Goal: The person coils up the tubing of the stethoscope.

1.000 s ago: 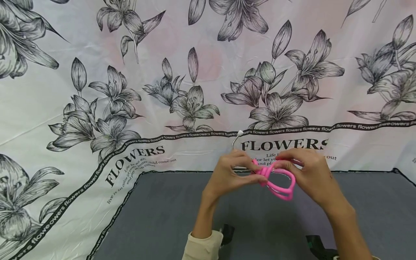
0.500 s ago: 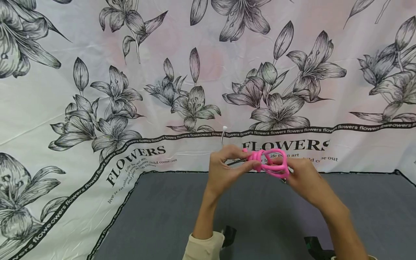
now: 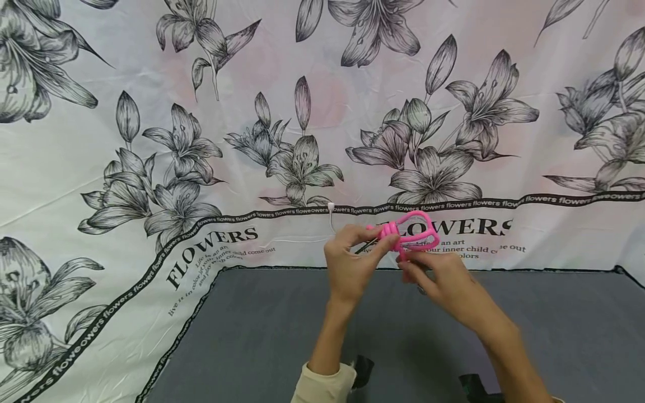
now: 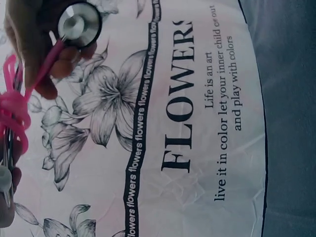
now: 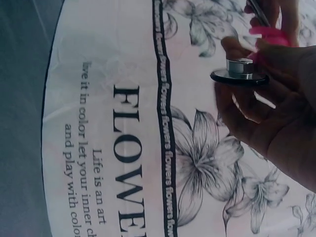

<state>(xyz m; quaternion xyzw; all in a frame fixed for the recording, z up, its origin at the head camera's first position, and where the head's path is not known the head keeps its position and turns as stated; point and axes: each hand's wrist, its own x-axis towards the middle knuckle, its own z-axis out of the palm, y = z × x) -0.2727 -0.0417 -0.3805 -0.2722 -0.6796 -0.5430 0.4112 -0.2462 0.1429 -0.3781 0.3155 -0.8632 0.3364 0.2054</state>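
Observation:
A stethoscope with pink tubing (image 3: 418, 239) is held up in both hands, its tube wound in loops around its metal ear tubes. My left hand (image 3: 350, 252) pinches the wound bundle at its left side, and a white ear tip (image 3: 330, 206) sticks up beyond that hand. Below the loops, my right hand (image 3: 443, 280) pinches the tube's free end near the chest piece. The round silver chest piece (image 4: 80, 24) shows plainly in the left wrist view. Its black-edged disc (image 5: 239, 78) appears side-on in the right wrist view, close to the right fingers.
Beneath the hands lies a grey surface (image 3: 272, 324). A white cloth (image 3: 282, 240) printed with lilies and the word FLOWERS borders it behind and at the left. Dark straps (image 3: 364, 370) show near the wrists.
The right hand has moved from the loops' right side to below them, now pinching the tube's end. The left hand has turned the bundle, and the ear tip has shifted left.

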